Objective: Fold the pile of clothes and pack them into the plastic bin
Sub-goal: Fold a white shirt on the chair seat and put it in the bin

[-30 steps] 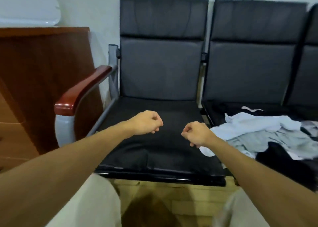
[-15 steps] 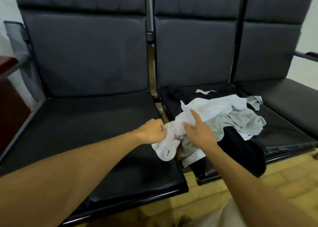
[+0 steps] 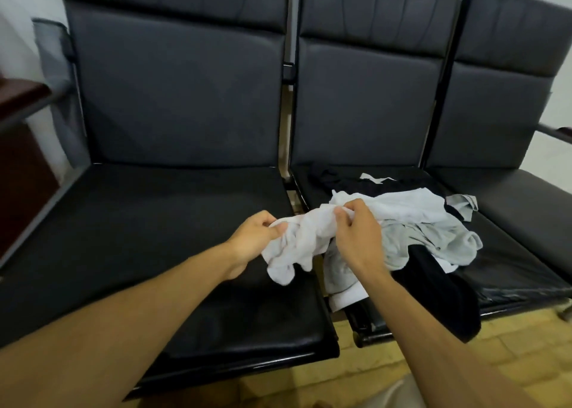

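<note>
A pile of clothes [image 3: 433,237] lies on the middle seat of a row of black chairs: white, pale grey and black garments tangled together. A bunched white garment [image 3: 297,243] is lifted off the pile's left edge, over the gap between the seats. My left hand [image 3: 257,240] grips its left end. My right hand [image 3: 356,234] pinches the cloth a little to the right, at the pile's edge. A black garment [image 3: 442,302] hangs over the seat's front. No plastic bin is in view.
The left seat [image 3: 139,237] is a bare black cushion. The right seat [image 3: 526,197] has a grey garment corner [image 3: 464,204] at its edge. A wooden armrest [image 3: 18,95] stands at far left, another at far right [image 3: 563,133]. Yellow tiled floor [image 3: 510,345] lies below.
The view swung right from the left chair to the pile. Both hands, empty fists a second ago, took hold of the white garment and have lifted it slightly.
</note>
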Available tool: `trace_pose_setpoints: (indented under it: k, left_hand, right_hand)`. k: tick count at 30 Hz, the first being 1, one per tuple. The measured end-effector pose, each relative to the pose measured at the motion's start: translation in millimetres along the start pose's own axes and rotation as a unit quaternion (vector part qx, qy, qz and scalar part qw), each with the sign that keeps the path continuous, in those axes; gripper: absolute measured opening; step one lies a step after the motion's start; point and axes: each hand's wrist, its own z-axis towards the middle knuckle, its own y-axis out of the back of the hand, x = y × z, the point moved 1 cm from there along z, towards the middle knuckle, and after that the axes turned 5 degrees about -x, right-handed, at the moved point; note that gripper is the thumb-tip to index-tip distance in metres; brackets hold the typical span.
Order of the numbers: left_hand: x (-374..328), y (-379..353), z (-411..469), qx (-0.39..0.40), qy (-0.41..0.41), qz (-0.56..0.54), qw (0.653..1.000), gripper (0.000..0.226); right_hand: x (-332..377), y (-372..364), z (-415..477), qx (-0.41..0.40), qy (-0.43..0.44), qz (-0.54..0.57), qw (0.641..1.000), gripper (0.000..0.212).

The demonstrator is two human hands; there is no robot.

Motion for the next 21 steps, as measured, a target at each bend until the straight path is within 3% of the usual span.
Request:
trace_pose_setpoints:
  k: [5, 8, 10, 12, 15, 18, 21]
  left_hand:
    - [-29.5, 57.2, -44.9, 0.008, -0.007, -0.253, 0.967, 0.021]
    - [-31.0, 97.6, -71.3, -0.01, -0.025, -0.305, 0.952, 0.031]
    - [-21.8, 124.8, -85.6, -0.069, -0.017, -0.31, 0.948, 0.03]
    - [-4.5, 148.0, -96.8, -0.151, 0.014, -0.283, 0.947, 0.021]
    - [29.0, 172.5, -106.3, -0.258, 0.069, -0.114, 0.957, 0.008]
    - [53.8, 189.0, -106.9, -0.242, 0.101, 0.019, 0.965, 0.024]
    - [57.6, 194.5, -98.6, -0.156, 0.127, 0.131, 0.971, 0.019]
  right_hand:
    - [54.7, -6.0, -11.9, -0.008, 0.084, 0.089, 0.992, 0.016]
    - [93.1, -19.4, -18.4, 0.034, 0.134, 0.139, 0.981, 0.015]
    - [111.7, -33.4, -23.0, 0.078, 0.154, 0.155, 0.973, 0.015]
    - [121.3, -49.9, -31.1, 0.12, 0.165, 0.151, 0.967, 0.014]
    - [115.8, -76.2, -42.9, 0.181, 0.157, 0.118, 0.964, 0.01]
    - [101.9, -94.7, -53.5, 0.26, 0.134, 0.118, 0.949, 0.007]
    - [89.2, -106.7, -58.6, 0.293, 0.102, 0.132, 0.941, 0.007]
